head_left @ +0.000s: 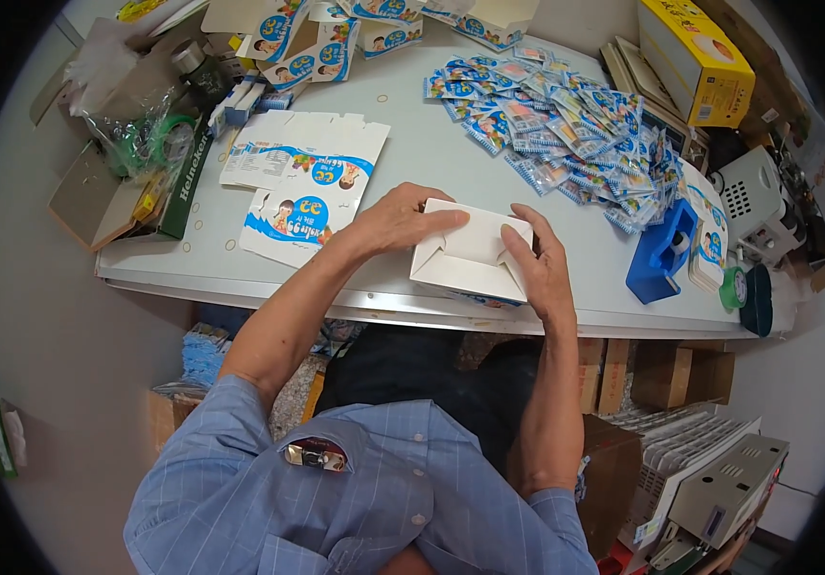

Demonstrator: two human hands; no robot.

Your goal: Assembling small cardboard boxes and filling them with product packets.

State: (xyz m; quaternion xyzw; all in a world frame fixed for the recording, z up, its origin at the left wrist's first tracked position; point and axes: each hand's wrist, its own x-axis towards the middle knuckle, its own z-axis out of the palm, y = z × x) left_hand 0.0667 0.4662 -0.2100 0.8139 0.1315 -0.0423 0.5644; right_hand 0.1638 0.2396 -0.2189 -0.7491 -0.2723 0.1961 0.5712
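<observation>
At the desk's [489, 153] near edge, left hand [395, 220] and right hand [539, 264] press a white carton [465, 254] — fingers together, flat on its flaps; sachets [575, 134] lie toward the far right corner.

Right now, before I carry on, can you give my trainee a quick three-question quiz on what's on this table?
1. True or false: both hands rest on the white folded carton at the table's near edge.
2. Which thing stands right of that carton? A) blue tape dispenser B) red stapler C) glass jar
3. Fill in: the pile of small blue sachets lies ___ the carton, farther from the person.

Key
1. True: the left hand presses its top left, the right hand its right flap.
2. A
3. Beyond, up and to the right; flat printed carton blanks lie to its left.
</observation>
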